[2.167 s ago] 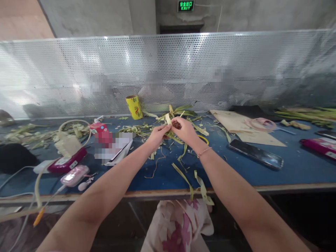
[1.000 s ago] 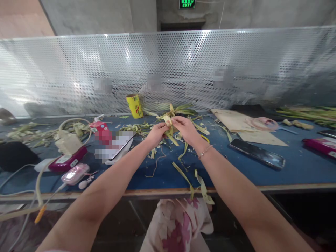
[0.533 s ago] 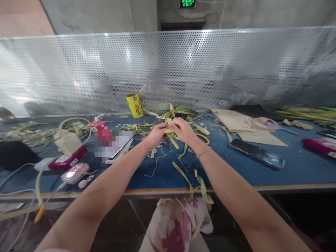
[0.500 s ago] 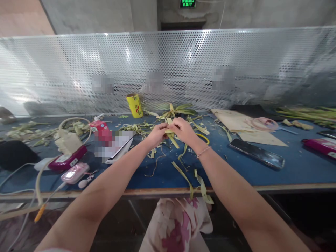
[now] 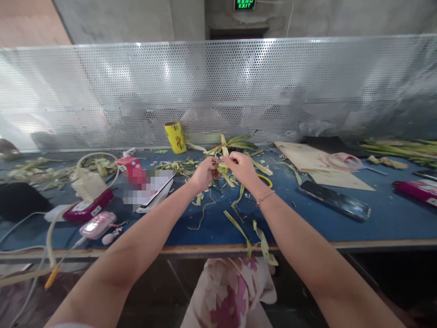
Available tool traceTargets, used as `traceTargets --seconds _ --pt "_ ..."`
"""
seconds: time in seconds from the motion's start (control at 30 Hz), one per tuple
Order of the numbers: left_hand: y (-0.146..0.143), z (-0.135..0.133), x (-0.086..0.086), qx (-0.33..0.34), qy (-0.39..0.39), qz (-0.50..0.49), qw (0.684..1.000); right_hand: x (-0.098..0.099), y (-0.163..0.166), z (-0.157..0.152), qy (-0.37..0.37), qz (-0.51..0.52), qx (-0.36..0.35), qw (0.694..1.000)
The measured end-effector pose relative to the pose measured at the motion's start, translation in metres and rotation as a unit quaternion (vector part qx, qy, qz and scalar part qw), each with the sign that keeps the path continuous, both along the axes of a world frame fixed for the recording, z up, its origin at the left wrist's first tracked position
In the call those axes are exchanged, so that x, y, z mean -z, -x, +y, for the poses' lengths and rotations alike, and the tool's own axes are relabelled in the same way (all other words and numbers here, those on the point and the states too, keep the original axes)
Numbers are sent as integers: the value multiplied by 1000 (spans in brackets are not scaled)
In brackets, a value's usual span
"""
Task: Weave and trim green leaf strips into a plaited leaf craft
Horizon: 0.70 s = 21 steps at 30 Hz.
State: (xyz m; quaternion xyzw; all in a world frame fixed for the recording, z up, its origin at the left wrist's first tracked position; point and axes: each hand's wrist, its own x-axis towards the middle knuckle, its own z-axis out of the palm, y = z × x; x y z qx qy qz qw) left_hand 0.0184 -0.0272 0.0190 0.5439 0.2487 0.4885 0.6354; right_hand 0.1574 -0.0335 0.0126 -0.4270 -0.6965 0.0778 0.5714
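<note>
- Leaf strip (image 5: 223, 165) is pinched between left hand (image 5: 204, 172) and right hand (image 5: 241, 166), just above the worktop (image 5: 341, 223), right of the yellow roll (image 5: 175, 137).
- Since half a second ago the strip's been turned upward a bit, so the folding looks ongoing.

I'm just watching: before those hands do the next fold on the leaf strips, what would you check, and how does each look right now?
1. Left hand grips the leaf strips: ok.
2. Right hand pinches the same strips: ok.
3. Work held above the table, not resting on it: ok.
4. How tight the fold is: cannot tell, fingers cover it.
5. Spare leaves within reach behind the hands: ok.
6. Phone lies apart from the hands: ok.
</note>
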Motion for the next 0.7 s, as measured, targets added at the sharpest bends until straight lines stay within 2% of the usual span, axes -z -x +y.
traceTargets --seconds 0.27,0.57,0.7 --pt "-8 3 6 -91 -28 0 995 -2 -1 -1 4 38 10 999" --pt "-8 6 15 -88 -120 -19 989 0 -2 4 12 96 12 995" --pt "-8 8 17 -103 -128 -15 986 0 -2 4 42 99 -29 994"
